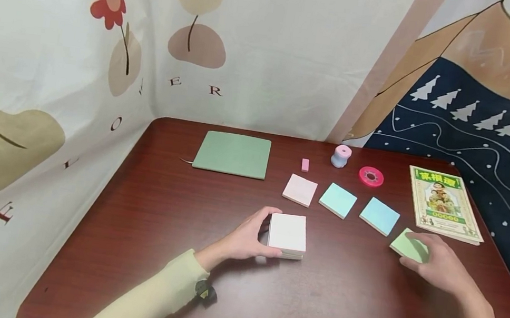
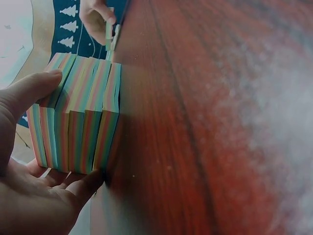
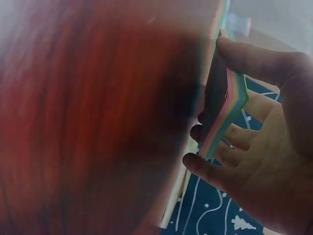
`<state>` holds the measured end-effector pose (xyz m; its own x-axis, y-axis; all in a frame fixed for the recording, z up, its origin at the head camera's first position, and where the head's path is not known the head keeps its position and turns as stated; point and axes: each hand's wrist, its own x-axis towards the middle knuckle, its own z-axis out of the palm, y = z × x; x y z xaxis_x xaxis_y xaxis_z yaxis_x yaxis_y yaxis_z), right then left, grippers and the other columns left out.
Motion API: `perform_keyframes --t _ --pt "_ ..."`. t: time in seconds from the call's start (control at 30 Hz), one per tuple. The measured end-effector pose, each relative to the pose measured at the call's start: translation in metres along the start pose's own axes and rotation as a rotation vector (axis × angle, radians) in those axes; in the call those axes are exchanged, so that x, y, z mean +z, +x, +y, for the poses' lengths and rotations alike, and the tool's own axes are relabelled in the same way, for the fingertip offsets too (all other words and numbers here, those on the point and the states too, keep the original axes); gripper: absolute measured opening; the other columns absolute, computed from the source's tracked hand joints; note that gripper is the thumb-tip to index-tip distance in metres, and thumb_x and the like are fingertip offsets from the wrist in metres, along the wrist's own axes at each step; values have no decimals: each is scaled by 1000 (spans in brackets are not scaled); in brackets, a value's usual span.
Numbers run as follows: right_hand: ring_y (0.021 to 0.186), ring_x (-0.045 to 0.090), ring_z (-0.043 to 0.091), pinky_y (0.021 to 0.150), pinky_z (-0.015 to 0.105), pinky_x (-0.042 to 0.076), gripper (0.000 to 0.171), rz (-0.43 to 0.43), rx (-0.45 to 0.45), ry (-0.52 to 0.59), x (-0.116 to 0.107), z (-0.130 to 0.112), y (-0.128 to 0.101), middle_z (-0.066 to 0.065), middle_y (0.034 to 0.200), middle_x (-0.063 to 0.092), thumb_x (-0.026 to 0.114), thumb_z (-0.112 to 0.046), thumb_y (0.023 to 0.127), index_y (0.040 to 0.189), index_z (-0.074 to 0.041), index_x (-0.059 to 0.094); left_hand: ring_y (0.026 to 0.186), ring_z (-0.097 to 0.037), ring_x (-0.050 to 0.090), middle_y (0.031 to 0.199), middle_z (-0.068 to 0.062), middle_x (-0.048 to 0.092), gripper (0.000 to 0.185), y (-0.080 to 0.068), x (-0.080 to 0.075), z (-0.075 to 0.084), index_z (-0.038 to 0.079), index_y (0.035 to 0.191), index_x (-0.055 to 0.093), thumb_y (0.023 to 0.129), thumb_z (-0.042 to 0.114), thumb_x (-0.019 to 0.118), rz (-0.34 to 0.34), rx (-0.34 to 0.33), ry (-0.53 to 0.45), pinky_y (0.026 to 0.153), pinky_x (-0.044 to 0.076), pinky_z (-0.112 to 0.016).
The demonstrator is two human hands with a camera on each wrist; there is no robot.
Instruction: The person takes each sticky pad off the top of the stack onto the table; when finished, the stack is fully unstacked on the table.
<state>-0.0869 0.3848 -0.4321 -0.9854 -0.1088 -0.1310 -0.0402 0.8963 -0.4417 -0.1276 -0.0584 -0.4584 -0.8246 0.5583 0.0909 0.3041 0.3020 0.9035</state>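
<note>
White-topped pad (image 1: 288, 233) gripped by left hand (image 1: 245, 240); green pad (image 1: 409, 245) in right hand (image 1: 440, 266).

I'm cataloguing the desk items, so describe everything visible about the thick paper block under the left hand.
The paper block is a thick, square stack of note sheets with a white top. Its sides show stripes of green, pink, orange and blue, split into several sub-pads by thin gaps. It lies flat on the dark red wooden table, near the front middle. The left hand grips it from the left, thumb on the far edge and fingers on the near edge. Nothing else touches it.
</note>
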Motion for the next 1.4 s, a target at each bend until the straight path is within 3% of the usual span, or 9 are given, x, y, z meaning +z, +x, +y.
perform_keyframes --t 0.53,0.93,1.2,1.4 --pt "113 33 49 85 69 38 71 -18 -17 -24 4 7 1 36 133 37 77 -29 81 136 3 46 119 -23 52 126 -9 53 80 0 0 -1 9 136 42 71 17 89 -8 -3 -6 106 41 -41" --pt "120 30 53 86 75 37 73 -9 -23 -110 -5 -3 1 35 138 34 74 -42 85 136 3 49 118 -24 51 125 -10 53 80 0 0 -1 9 136 42 71 17 88 -11 16 -4 105 40 -44" --pt "122 37 49 88 70 42 62 73 -133 -142 -5 -47 12 30 137 42 78 -31 83 132 -1 56 117 -21 51 126 -5 53 82 0 1 -1 11 136 41 70 16 88 -7 16 24 105 41 -41" --pt "124 43 42 95 62 44 56 78 -312 -81 16 -102 31 23 137 48 79 -23 82 132 -6 60 118 -20 51 125 -3 53 82 1 2 -3 13 135 40 69 14 89 -9 27 30 106 40 -39"
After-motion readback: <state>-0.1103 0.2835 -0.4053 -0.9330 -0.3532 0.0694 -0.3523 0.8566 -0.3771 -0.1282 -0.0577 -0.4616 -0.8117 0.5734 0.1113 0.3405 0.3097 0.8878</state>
